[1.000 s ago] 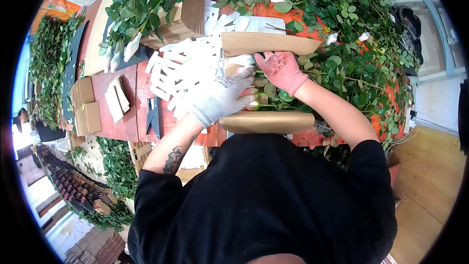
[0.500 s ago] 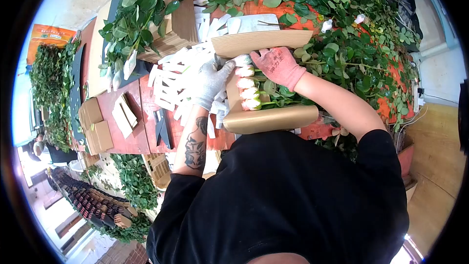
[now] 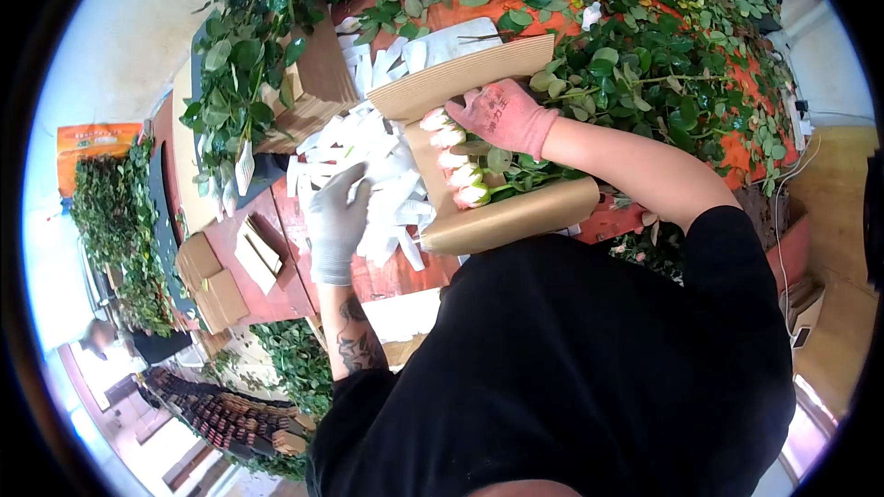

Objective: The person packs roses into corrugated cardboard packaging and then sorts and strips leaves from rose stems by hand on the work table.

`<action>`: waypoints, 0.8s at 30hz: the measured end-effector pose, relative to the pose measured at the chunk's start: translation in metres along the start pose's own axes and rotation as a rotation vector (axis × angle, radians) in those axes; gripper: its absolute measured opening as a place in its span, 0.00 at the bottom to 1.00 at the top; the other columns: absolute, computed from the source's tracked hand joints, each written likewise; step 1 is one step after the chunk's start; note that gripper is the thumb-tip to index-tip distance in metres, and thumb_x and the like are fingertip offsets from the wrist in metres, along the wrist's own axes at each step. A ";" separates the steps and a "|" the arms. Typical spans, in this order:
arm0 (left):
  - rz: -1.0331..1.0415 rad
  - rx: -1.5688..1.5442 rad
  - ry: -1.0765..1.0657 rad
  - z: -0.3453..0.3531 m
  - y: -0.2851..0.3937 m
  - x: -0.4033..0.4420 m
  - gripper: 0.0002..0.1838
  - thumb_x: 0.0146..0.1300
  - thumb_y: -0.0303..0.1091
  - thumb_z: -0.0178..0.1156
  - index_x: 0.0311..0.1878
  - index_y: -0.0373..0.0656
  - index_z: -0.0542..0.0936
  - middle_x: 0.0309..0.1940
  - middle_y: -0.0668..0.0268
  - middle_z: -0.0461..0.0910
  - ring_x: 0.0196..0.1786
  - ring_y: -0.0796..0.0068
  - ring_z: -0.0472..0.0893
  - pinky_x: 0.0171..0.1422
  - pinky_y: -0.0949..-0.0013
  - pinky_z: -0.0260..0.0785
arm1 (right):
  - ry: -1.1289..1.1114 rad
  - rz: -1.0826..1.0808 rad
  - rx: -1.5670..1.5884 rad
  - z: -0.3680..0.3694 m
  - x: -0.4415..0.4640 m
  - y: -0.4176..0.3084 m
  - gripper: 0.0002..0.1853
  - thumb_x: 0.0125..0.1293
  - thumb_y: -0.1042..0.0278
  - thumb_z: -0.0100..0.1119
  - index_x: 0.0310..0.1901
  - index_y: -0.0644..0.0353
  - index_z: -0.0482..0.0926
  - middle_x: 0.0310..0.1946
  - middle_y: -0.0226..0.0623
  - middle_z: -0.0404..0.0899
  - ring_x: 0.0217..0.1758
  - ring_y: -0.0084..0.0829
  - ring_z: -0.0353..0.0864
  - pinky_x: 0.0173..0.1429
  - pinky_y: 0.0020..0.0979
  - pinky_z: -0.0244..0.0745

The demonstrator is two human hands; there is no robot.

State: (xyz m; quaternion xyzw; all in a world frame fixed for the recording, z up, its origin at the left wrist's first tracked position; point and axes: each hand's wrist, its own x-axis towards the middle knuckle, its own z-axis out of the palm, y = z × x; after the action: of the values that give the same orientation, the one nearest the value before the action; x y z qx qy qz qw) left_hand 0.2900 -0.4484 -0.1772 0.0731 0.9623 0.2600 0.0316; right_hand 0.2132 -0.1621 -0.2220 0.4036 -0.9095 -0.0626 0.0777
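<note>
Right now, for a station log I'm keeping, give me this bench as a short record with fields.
left hand: grey-white glove, open, over the white strips
right hand: pink glove, fingertips at the uppermost rose heads; grip unclear
flowers: pink-white roses, heads in a row
wrap: brown cardboard, raised on both sides of the roses
surface: red table
far right: leafy stems, piled

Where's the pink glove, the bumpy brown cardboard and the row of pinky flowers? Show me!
Pink glove (image 3: pixel 505 120): head view, on its back.
Bumpy brown cardboard (image 3: pixel 465 77): head view, on its ridged upper flap.
Row of pinky flowers (image 3: pixel 452 159): head view, on a middle bloom.
</note>
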 end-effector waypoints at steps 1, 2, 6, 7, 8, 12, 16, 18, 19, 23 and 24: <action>0.210 -0.026 0.026 0.003 0.023 0.003 0.19 0.62 0.37 0.56 0.54 0.38 0.76 0.47 0.54 0.81 0.48 0.59 0.81 0.53 0.63 0.73 | 0.001 -0.019 0.004 -0.002 -0.001 0.000 0.16 0.58 0.67 0.47 0.49 0.53 0.72 0.36 0.40 0.78 0.38 0.35 0.80 0.40 0.35 0.73; 0.420 -0.047 0.055 0.007 0.055 0.009 0.20 0.62 0.38 0.56 0.55 0.39 0.76 0.49 0.54 0.80 0.49 0.58 0.81 0.53 0.64 0.73 | 0.031 -0.005 0.013 -0.007 -0.001 0.000 0.15 0.58 0.66 0.47 0.48 0.53 0.73 0.36 0.40 0.78 0.40 0.36 0.79 0.40 0.35 0.72; 0.339 0.036 -0.213 0.026 0.098 0.024 0.23 0.63 0.41 0.55 0.58 0.39 0.73 0.60 0.53 0.71 0.55 0.55 0.77 0.58 0.62 0.69 | 0.274 -0.035 -0.022 0.008 -0.006 0.004 0.14 0.58 0.65 0.48 0.47 0.53 0.74 0.38 0.40 0.78 0.44 0.38 0.78 0.42 0.36 0.72; 0.273 0.085 -0.342 0.032 0.097 0.027 0.25 0.63 0.42 0.55 0.60 0.39 0.72 0.64 0.53 0.68 0.59 0.56 0.74 0.61 0.62 0.67 | 0.219 -0.016 0.011 0.001 -0.006 0.003 0.14 0.59 0.66 0.48 0.46 0.53 0.74 0.38 0.39 0.78 0.44 0.39 0.78 0.45 0.38 0.71; 0.280 0.085 -0.343 0.034 0.097 0.027 0.25 0.63 0.42 0.55 0.60 0.39 0.72 0.64 0.53 0.68 0.59 0.56 0.74 0.61 0.62 0.67 | 0.218 -0.010 0.007 -0.005 -0.004 0.003 0.14 0.59 0.66 0.48 0.46 0.53 0.74 0.38 0.39 0.78 0.44 0.39 0.78 0.45 0.38 0.71; 0.250 0.106 -0.382 0.032 0.098 0.023 0.29 0.62 0.46 0.55 0.62 0.38 0.69 0.67 0.54 0.64 0.62 0.54 0.72 0.63 0.61 0.65 | 0.147 0.014 0.051 -0.004 -0.004 0.003 0.14 0.58 0.66 0.48 0.47 0.51 0.75 0.35 0.38 0.79 0.42 0.38 0.80 0.41 0.38 0.72; 0.268 0.073 -0.360 0.030 0.097 0.024 0.29 0.62 0.47 0.55 0.61 0.37 0.71 0.65 0.53 0.66 0.61 0.53 0.72 0.63 0.61 0.65 | 0.074 0.032 0.049 -0.010 -0.004 0.005 0.15 0.59 0.69 0.47 0.49 0.53 0.74 0.29 0.34 0.80 0.37 0.36 0.80 0.40 0.37 0.72; 0.284 0.018 -0.308 0.036 0.089 0.030 0.26 0.63 0.45 0.55 0.59 0.38 0.73 0.61 0.53 0.70 0.58 0.54 0.75 0.61 0.61 0.67 | 0.108 -0.006 0.011 -0.012 -0.002 0.005 0.14 0.59 0.70 0.47 0.48 0.51 0.74 0.30 0.34 0.78 0.36 0.35 0.80 0.37 0.36 0.70; 0.297 -0.037 -0.263 0.038 0.085 0.034 0.23 0.63 0.43 0.55 0.57 0.39 0.75 0.57 0.52 0.74 0.55 0.54 0.77 0.58 0.61 0.69 | 0.105 -0.005 0.010 -0.019 -0.003 0.004 0.14 0.59 0.70 0.47 0.48 0.51 0.74 0.30 0.34 0.78 0.36 0.35 0.80 0.37 0.36 0.70; 0.274 -0.077 -0.365 0.023 0.081 0.051 0.14 0.63 0.31 0.53 0.50 0.42 0.80 0.43 0.55 0.82 0.45 0.58 0.82 0.49 0.63 0.73 | -0.029 0.111 0.133 -0.069 -0.013 0.000 0.12 0.57 0.67 0.53 0.44 0.49 0.73 0.31 0.33 0.77 0.35 0.34 0.80 0.35 0.36 0.72; 0.265 -0.081 -0.365 0.023 0.076 0.053 0.14 0.63 0.31 0.53 0.50 0.42 0.80 0.43 0.55 0.82 0.45 0.58 0.82 0.49 0.63 0.73 | 0.113 0.116 0.202 -0.080 -0.017 -0.002 0.11 0.56 0.65 0.54 0.43 0.49 0.73 0.32 0.32 0.76 0.35 0.34 0.80 0.35 0.36 0.72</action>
State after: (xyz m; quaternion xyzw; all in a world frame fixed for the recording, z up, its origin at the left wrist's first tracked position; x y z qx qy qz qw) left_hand 0.2495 -0.3634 -0.1597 0.2434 0.9113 0.2830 0.1735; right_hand 0.2416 -0.1547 -0.1456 0.3591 -0.9271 0.0567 0.0915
